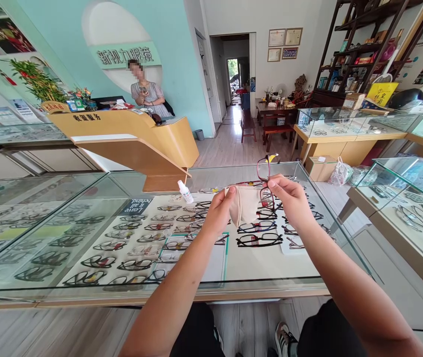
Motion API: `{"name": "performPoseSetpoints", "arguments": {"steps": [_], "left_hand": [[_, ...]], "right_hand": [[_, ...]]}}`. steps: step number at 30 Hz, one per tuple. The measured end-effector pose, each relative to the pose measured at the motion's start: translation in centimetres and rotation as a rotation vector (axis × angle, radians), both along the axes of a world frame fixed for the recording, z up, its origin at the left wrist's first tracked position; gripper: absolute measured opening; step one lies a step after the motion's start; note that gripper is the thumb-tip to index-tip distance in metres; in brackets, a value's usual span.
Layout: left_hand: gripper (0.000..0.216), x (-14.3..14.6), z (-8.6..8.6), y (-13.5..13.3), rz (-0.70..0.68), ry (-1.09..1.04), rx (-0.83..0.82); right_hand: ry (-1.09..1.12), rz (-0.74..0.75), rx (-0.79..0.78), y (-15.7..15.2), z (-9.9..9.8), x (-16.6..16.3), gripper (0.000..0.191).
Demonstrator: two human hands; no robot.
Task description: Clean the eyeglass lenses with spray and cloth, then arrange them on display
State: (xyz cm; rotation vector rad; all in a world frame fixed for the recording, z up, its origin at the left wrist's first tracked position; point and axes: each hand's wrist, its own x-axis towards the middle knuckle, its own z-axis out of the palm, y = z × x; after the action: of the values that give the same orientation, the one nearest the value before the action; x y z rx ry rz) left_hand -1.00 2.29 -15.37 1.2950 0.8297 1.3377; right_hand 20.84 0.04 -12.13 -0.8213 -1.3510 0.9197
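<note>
Over the glass display case, my left hand (220,212) pinches a beige cleaning cloth (246,206), which hangs in folds to the right of the fingers. Beside it, my right hand (290,197) grips a pair of dark red eyeglasses (263,168), held turned on end with one lens above the fingers and the other lower, close to the cloth. I cannot tell whether the cloth touches a lens. A small white bottle (185,192) stands on the glass top to the left of my hands.
Rows of eyeglasses (259,240) lie inside the glass display case (293,286) beneath my hands. Another showcase (400,213) is at the right. Behind a wooden counter (167,144), a person (148,94) stands. A table with benches (248,126) is farther back.
</note>
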Motion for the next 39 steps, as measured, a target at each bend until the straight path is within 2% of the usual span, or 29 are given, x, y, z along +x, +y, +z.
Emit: {"name": "performPoseSetpoints", "arguments": {"steps": [4, 9, 11, 15, 18, 22, 24, 25, 28, 30, 32, 34, 39], "left_hand": [[0.05, -0.2, 0.3, -0.1, 0.076, 0.111, 0.101], [0.045, -0.3, 0.4, -0.9, 0.09, 0.262, 0.245], [0.045, -0.3, 0.4, -1.2, 0.218, 0.396, 0.427], [0.082, -0.4, 1.1, -1.6, 0.489, 0.587, 0.842], [0.078, -0.5, 2.6, -1.9, 0.536, 0.662, 0.964], [0.071, -0.6, 5.9, -2.2, 0.523, 0.635, 0.965], [0.072, -0.5, 8.2, -2.1, 0.575, 0.578, 1.01], [0.073, -0.4, 9.4, -1.9, 0.631, 0.54, 1.051], [0.075, 0.4, 13.0, -1.6, 0.861, 0.418, 1.128], [0.072, 1.1, 14.7, -1.7, 0.971, 0.345, 1.118], [0.067, 1.6, 15.5, -2.0, 1.011, 0.3, 1.086], [0.065, 1.8, 15.6, -2.3, 1.0, 0.275, 1.058], [0.06, 0.9, 15.3, -3.1, 0.95, 0.26, 1.014]], "right_hand": [[0.211, 0.251, -0.219, 0.0, 0.1, -0.2, 0.034], [0.206, 0.351, -0.225, -0.6, 0.7, -0.1, 0.031], [0.157, 0.377, -0.203, -0.6, 0.7, 0.3, 0.029], [-0.017, 0.465, -0.161, -0.6, 1.0, 1.0, 0.03], [-0.154, 0.487, -0.127, -0.7, 2.5, 1.3, 0.033], [-0.307, 0.474, -0.039, -1.5, 6.9, 1.6, 0.037], [-0.41, 0.382, 0.092, -2.3, 9.6, 1.7, 0.039], [-0.454, 0.282, 0.191, -2.9, 11.0, 1.7, 0.037], [-0.474, -0.178, 0.522, -4.9, 13.9, 1.6, 0.029], [-0.47, -0.419, 0.66, -6.1, 14.6, 1.2, 0.039], [-0.506, -0.538, 0.715, -6.9, 14.6, 0.7, 0.051], [-0.551, -0.585, 0.73, -7.2, 14.1, 0.1, 0.057], [-0.553, -0.661, 0.73, -6.4, 13.2, -0.6, 0.05]]}}
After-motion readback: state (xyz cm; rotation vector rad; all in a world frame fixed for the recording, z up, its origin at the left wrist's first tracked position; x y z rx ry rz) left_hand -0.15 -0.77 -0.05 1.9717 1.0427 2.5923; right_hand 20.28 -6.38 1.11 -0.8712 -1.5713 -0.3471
